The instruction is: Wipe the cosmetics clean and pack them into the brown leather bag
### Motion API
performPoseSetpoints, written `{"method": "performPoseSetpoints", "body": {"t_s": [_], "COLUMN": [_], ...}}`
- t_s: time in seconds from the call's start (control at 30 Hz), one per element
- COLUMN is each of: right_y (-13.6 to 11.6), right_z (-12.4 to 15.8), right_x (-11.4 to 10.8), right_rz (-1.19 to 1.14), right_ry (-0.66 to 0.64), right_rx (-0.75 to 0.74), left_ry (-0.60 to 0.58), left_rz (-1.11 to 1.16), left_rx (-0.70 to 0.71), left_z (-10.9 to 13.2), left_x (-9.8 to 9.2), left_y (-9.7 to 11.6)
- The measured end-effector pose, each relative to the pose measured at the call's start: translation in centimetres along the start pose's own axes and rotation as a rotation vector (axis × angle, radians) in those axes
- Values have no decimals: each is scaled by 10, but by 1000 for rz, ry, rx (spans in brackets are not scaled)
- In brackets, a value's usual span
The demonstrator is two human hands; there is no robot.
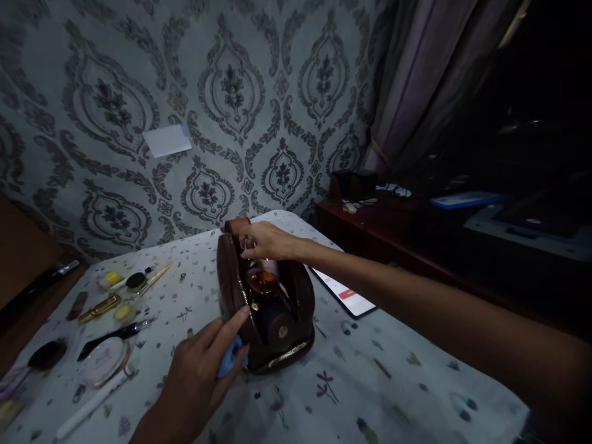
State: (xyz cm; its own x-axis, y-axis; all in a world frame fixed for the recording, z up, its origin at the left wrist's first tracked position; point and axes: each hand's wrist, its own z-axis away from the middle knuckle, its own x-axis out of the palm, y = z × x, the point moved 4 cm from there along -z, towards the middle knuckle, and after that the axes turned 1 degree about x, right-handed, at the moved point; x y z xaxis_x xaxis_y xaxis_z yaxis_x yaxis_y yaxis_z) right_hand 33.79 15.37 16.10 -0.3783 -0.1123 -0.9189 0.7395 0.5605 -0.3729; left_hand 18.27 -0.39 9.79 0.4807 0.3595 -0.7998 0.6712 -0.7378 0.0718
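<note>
A brown toiletry bag [303,296] stands unzipped on the table, its mouth facing up. Inside lie a bottle of amber liquid [263,282] and a dark rounded item with a metal snap [282,332]. My right hand [266,240] reaches into the far end of the bag, below its brown handle [238,225]. Its fingers are curled together near a small shiny ring-like piece; what they grip is unclear. At the bag's near left side, my left hand [198,370] has a crumpled blue cloth-like item [230,357] in its fingers, the index finger extended against the zipper edge.
Makeup items lie at the left: a compact [105,362], brushes [155,277], a gold tube [99,308] and a white pen-like stick [95,404]. Right of the bag, a lit tablet [354,299] lies under my right forearm. A dark red wooden surface [361,225] adjoins the table beyond.
</note>
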Motion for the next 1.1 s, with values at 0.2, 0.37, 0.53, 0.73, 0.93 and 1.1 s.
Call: {"method": "performPoseSetpoints", "body": {"t_s": [0.2, 0.37, 0.53, 0.73, 0.93, 1.1], "right_y": [-3, 2, 6, 9, 14, 11], "right_z": [8, 4, 3, 4, -1, 3], "right_x": [-2, 3, 2, 3, 12, 9], "right_rz": [-77, -109, -113, -184, -267, -254], "right_ry": [53, 46, 29, -44, -95, -121], "right_rx": [-14, 22, -1, -102, -146, -146], "left_ry": [-4, -15, 4, -10, -23, -31], "left_rz": [-4, -4, 11, 18, 11, 32], "left_rx": [24, 19, 31, 30, 32, 41], "left_z": [2, 3, 5, 6, 4, 4], "left_x": [-1, 1, 3, 5, 5, 4], "left_y": [-3, -6, -8, -9, -8, -7]}}
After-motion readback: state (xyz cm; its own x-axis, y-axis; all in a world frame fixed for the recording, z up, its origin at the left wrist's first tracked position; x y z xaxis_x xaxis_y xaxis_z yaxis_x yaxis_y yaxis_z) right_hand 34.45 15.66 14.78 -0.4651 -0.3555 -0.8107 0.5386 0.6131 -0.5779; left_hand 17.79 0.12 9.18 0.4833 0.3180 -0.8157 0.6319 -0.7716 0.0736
